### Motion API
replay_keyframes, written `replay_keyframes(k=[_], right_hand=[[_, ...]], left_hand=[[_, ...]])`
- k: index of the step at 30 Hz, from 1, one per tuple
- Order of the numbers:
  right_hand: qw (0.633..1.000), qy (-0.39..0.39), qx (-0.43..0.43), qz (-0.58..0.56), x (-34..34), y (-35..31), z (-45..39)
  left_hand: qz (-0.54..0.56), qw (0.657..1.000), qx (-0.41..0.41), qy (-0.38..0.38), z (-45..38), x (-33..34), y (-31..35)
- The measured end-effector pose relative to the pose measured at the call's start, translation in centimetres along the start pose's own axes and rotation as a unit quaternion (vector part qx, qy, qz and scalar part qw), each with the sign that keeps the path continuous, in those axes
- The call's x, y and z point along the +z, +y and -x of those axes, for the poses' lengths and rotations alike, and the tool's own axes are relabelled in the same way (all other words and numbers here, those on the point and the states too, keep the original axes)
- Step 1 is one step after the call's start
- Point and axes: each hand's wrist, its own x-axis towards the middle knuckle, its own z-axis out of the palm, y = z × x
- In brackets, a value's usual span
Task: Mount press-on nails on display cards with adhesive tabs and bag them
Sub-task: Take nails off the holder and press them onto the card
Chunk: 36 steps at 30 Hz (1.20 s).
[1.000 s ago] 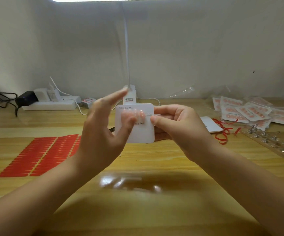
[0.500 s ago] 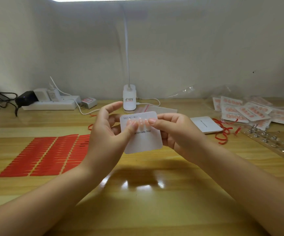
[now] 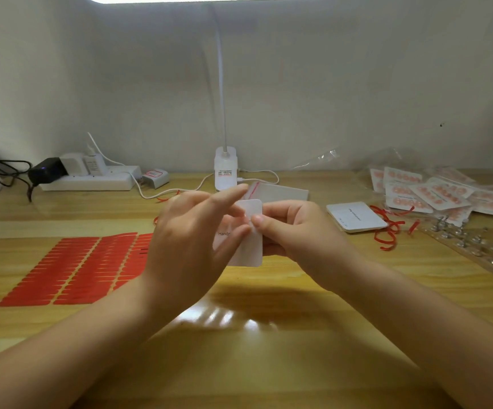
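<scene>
We hold a white display card point(image 3: 249, 246) printed "Hand…" above the desk point(image 3: 269, 349) in front of the lamp base point(image 3: 225, 168), left hand point(image 3: 189, 246) pinching its near edge, right hand point(image 3: 295, 231) gripping its right side, bagged cards point(image 3: 434, 193) right of the lamp base.

White display card point(image 3: 249, 231) with grey lettering in my hands, red adhesive tab sheet point(image 3: 74, 268) in rows at my left, honey-yellow grained wooden table point(image 3: 269, 349), white lamp point(image 3: 225, 168) far centre, white power strip point(image 3: 88, 182) with black adapter point(image 3: 46, 171) far left, pink-nailed bagged cards point(image 3: 434, 193) far right, red strips point(image 3: 388, 228) beside a white card stack point(image 3: 356, 216).
</scene>
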Motion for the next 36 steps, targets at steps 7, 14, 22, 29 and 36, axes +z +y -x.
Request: replay_keyframes(k=[7, 14, 22, 29, 36], right_hand=[[1.0, -0.008, 0.007, -0.008, 0.08, -0.28, -0.04], [1.0, -0.015, 0.002, -0.02, 0.1, -0.52, 0.08], [1.0, -0.013, -0.007, -0.021, -0.06, -0.48, -0.04], [1.0, -0.02, -0.013, -0.016, -0.08, -0.41, -0.03], [0.999, -0.012, -0.006, -0.048, -0.37, -0.19, -0.28]], left_hand=[[0.015, 1.0, -0.007, 0.014, -0.4, -0.37, -0.55], [0.015, 1.0, 0.001, 0.014, -0.34, -0.37, -0.33], [0.002, 1.0, 0.004, 0.024, -0.48, -0.54, -0.23], [0.006, 1.0, -0.002, 0.019, -0.45, -0.58, -0.28], [0.002, 1.0, 0.004, 0.009, -0.38, -0.33, -0.38]])
